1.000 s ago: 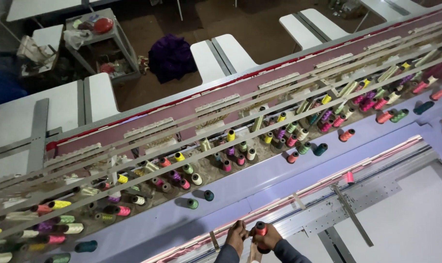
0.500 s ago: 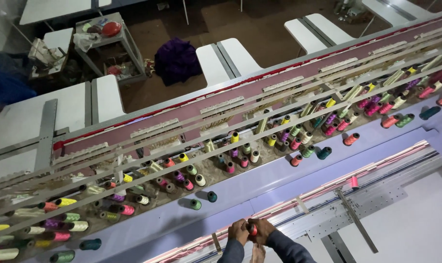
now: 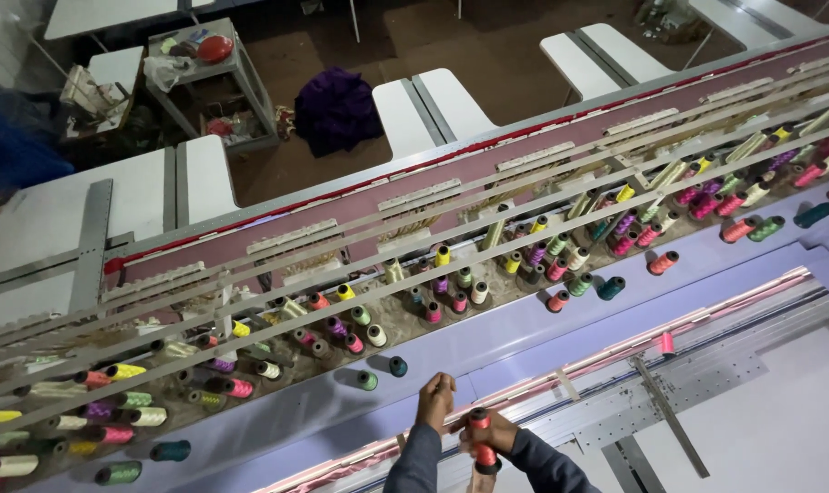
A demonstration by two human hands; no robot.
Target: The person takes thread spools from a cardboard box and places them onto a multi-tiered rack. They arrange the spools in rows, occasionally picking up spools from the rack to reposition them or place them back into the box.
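My right hand (image 3: 498, 431) is closed around a red thread spool (image 3: 481, 445), held upright at the bottom centre of the view. My left hand (image 3: 435, 400) is just left of it and off the spool. Its fingers stretch up against the lavender machine panel (image 3: 524, 342), and I see nothing in them. Two green spools (image 3: 382, 372) stand on the panel just above that hand. Both forearms are in dark sleeves.
A long rack (image 3: 451, 274) of several coloured thread spools runs diagonally across the view under thin guide bars. A pink strip and metal rails (image 3: 670, 365) lie to the right. White work tables (image 3: 432, 110), a purple cloth heap (image 3: 337, 110) and a cluttered stand (image 3: 204, 82) sit beyond.
Both hands were together on the red spool. Now my left hand has come off it and reached up onto the lavender panel, while the right still holds the spool.
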